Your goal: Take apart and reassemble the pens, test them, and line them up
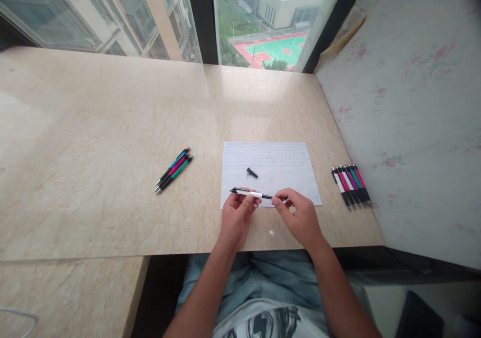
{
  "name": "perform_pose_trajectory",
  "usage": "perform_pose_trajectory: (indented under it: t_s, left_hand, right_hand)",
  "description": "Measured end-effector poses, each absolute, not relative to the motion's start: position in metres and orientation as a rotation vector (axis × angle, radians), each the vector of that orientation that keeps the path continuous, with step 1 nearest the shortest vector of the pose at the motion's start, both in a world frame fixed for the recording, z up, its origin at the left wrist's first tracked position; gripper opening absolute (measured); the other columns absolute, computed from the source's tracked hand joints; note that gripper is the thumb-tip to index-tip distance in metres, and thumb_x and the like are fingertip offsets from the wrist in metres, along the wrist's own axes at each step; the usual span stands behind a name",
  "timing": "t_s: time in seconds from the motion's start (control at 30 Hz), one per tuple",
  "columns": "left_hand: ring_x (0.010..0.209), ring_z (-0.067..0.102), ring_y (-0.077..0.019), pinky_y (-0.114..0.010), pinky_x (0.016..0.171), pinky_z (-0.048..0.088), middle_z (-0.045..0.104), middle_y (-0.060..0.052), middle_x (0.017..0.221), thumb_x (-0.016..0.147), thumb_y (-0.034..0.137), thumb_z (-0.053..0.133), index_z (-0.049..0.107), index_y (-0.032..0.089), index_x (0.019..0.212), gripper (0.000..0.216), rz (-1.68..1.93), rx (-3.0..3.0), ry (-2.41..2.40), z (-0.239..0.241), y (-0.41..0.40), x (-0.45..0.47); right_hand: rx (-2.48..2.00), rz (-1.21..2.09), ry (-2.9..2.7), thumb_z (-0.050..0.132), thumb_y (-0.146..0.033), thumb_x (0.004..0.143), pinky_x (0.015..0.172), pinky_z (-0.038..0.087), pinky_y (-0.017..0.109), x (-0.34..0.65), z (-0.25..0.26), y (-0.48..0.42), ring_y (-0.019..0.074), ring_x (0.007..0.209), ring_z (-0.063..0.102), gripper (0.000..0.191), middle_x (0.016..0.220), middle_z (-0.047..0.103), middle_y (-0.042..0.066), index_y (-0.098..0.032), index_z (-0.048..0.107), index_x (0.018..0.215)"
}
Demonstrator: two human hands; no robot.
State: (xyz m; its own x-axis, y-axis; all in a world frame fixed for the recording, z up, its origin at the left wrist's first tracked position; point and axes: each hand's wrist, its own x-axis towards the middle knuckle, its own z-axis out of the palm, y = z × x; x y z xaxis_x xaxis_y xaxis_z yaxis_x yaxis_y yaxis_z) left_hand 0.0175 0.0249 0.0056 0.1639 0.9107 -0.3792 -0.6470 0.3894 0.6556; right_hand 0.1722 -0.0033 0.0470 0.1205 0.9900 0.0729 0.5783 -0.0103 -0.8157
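A white ballpoint pen [248,192] with a black grip lies crosswise between my two hands, above the near part of a sheet of paper [270,177] with rows of writing at its top. My left hand [236,215] pinches the white barrel, its clip end pointing left. With thumb and fingertips, my right hand [298,215] closes on the tip end, which the fingers partly hide. Just beyond the pen, a small black pen cap [252,173] rests on the paper.
Left of the paper lie several pens [175,171] in blue, pink and green, side by side. On the right, by the flowered wall [406,127], a row of several pens [351,185] lies on the marble-patterned counter [112,127]. Windows stand behind.
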Motion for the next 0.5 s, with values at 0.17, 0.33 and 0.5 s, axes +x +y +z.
perform_pose_trajectory:
  t_s: [0.17, 0.33, 0.5]
  left_hand:
    - [0.074, 0.067, -0.0104, -0.023, 0.073, 0.052, 0.073, -0.004, 0.09, 0.075, 0.025, 0.083, 0.069, 0.017, 0.091, 0.022, 1.138, 0.391, 0.805, 0.0056, 0.0237, 0.0172]
    - [0.076, 0.067, -0.011, -0.024, 0.075, 0.053, 0.072, -0.003, 0.09, 0.076, 0.025, 0.082, 0.07, 0.018, 0.091, 0.021, 1.143, 0.402, 0.795, 0.0065, 0.0226, 0.0165]
    - [0.075, 0.066, -0.0104, -0.022, 0.074, 0.052, 0.072, -0.003, 0.089, 0.077, 0.024, 0.081, 0.07, 0.018, 0.091, 0.019, 1.149, 0.408, 0.773, 0.0058, 0.023, 0.0173]
  right_hand:
    - [-1.714, 0.761, -1.553, 0.048, -0.042, 0.1, 0.055, 0.039, 0.027, 0.1728, 0.0486, -0.0029, 0.0137, 0.054, 0.054, 0.045, 0.057, 0.059, 0.0, -0.02, 0.059, 0.062]
    - [-1.711, 1.033, -1.4, 0.048, -0.05, 0.099, 0.053, 0.039, 0.026, 0.1753, 0.0502, 0.001, 0.0132, 0.05, 0.053, 0.054, 0.051, 0.059, 0.0, -0.02, 0.059, 0.055]
    - [-1.607, 1.348, -1.276, 0.048, -0.057, 0.097, 0.053, 0.042, 0.026, 0.1803, 0.0536, 0.0047, 0.0137, 0.05, 0.055, 0.059, 0.05, 0.061, 0.002, -0.019, 0.06, 0.054]
